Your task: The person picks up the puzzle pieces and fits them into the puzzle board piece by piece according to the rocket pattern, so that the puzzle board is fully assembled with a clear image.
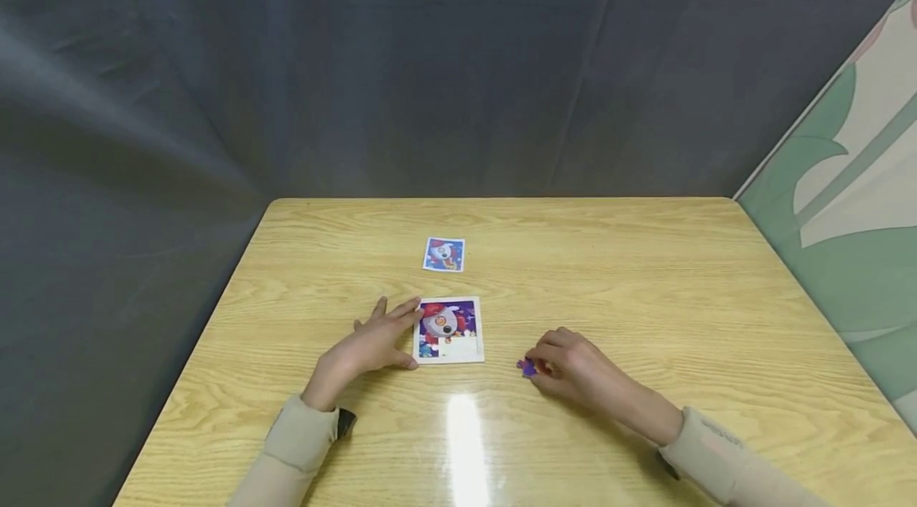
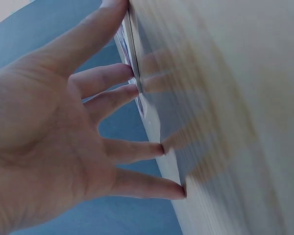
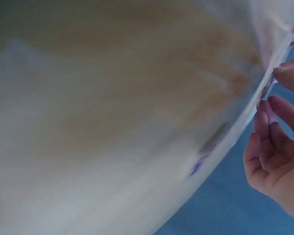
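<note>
A square jigsaw puzzle in a white frame (image 1: 481, 332) lies flat on the table, its picture showing a rocket. Its lower right part shows bare white backing. My left hand (image 1: 372, 340) rests at the frame's left side, thumb at the lower corner and fingertips on the upper left edge. In the left wrist view, the left hand (image 2: 54, 132) has its fingers spread and fairly straight, with two fingertips touching the table. To the right of the frame, my right hand (image 1: 573, 368) pinches a small purple puzzle piece (image 1: 528, 368) between thumb and fingers, low over the table.
Beyond the frame lies a small picture card (image 1: 444, 255) with a similar rocket design. The wooden table (image 1: 645, 276) meets a dark curtain (image 1: 458, 77) at the back and left. A patterned panel (image 1: 852, 196) stands along the right side.
</note>
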A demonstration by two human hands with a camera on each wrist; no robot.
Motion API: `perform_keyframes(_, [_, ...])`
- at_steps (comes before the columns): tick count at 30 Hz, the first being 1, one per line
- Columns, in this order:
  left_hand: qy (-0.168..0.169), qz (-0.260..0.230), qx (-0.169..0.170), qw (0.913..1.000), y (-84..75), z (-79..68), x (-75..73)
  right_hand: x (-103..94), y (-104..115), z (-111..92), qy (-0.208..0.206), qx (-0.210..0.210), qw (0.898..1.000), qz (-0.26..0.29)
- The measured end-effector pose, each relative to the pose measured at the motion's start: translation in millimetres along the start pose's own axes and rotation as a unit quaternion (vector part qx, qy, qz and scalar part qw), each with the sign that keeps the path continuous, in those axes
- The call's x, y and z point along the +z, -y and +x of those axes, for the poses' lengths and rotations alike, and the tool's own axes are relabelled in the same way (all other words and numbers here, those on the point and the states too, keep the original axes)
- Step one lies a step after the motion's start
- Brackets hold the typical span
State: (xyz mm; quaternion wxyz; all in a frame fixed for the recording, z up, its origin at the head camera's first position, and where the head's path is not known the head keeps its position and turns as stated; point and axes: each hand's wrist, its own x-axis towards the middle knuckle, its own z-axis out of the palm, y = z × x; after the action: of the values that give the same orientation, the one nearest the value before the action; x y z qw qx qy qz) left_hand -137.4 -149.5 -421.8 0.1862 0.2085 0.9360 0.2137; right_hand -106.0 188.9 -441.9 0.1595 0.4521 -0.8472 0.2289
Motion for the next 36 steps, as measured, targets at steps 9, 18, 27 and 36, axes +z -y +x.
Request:
perform_keyframes(9, [-0.013,0.007,0.008,0.9999,-2.2,2.4,4.0,32.8,16,75,0.079,-0.012,0.997,0.008])
perform_keyframes(18, [-0.013,0.008,0.012,0.9998,-4.3,1.7,3.6,56.3,20,98,0.129,-0.026,0.991,-0.006])
perform_keyframes(27, [-0.014,0.013,0.015,0.9997,2.0,0.8,3.6,54.1,26,102,0.150,0.002,0.988,-0.016])
perform_keyframes(36, [-0.014,0.009,0.014,0.9998,2.0,0.2,2.1,52.0,31,106,0.164,0.028,0.985,-0.042])
